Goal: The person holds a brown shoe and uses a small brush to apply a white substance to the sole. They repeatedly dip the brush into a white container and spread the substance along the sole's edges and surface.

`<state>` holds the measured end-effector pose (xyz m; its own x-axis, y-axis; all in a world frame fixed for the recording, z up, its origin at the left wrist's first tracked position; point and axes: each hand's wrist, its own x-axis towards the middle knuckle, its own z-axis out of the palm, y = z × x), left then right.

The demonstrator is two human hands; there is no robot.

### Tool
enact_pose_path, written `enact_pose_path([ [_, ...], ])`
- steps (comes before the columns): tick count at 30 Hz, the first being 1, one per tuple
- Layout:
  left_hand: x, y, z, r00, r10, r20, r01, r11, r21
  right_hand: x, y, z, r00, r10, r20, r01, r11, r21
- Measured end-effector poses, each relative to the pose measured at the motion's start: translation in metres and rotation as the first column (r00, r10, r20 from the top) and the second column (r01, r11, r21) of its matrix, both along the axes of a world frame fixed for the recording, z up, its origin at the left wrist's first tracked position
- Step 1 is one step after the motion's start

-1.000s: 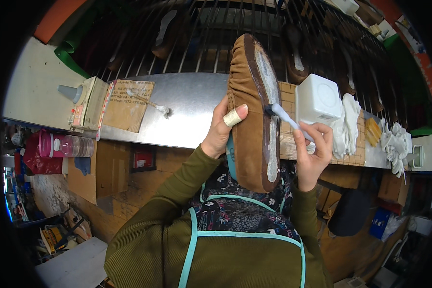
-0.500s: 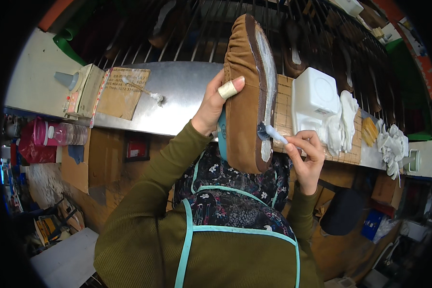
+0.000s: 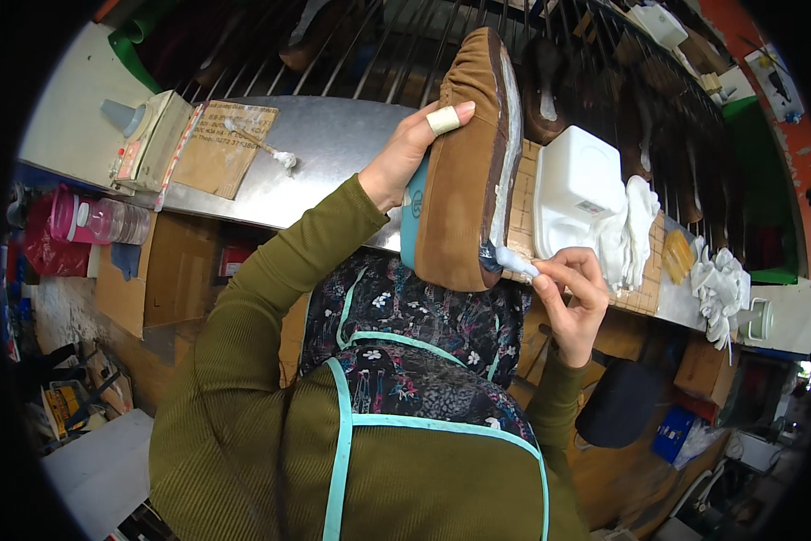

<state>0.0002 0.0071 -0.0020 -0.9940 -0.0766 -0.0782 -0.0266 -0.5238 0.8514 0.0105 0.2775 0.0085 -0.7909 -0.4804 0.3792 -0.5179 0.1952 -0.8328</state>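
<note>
A brown suede shoe upper (image 3: 464, 194), stretched over a teal shoe last (image 3: 411, 221), stands tilted up in front of me. My left hand (image 3: 401, 158) grips it from the left side, the taped thumb lying across the suede and the other fingers hidden behind. A whitish coating (image 3: 506, 153) runs along the dark edge on its right side. My right hand (image 3: 572, 298) pinches a small brush (image 3: 516, 262) with a pale, coated handle between thumb and fingers. The dark brush head touches the lower right edge of the upper.
A white plastic container (image 3: 578, 185) and white gloves (image 3: 637, 230) rest on a cardboard sheet to the right. More gloves (image 3: 723, 284) hang at the bench edge. On the left, a glue-tipped stick (image 3: 265, 147) lies on cardboard. Metal rods (image 3: 369, 54) holding shoes run behind the bench.
The brush has moved down the edge of the upper to its lower end. My left hand and the shoe have shifted slightly up, and the whole view has turned a little.
</note>
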Motion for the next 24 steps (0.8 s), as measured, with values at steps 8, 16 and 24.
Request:
enact_pose_path([
  [8,-0.003,0.005,0.011,0.982,-0.137,0.129,0.115,0.979,0.168,-0.010,0.001,0.022,0.989,0.023,-0.149,-0.016,0.999,0.048],
  [16,0.011,0.005,0.013,0.941,-0.295,0.169,0.214,0.900,0.381,-0.022,-0.018,0.051,0.956,0.181,-0.230,-0.173,0.983,0.053],
  [24,0.068,-0.005,0.028,0.860,-0.507,0.061,0.441,0.798,0.411,-0.036,-0.063,0.068,0.859,0.446,-0.251,-0.456,0.890,0.019],
])
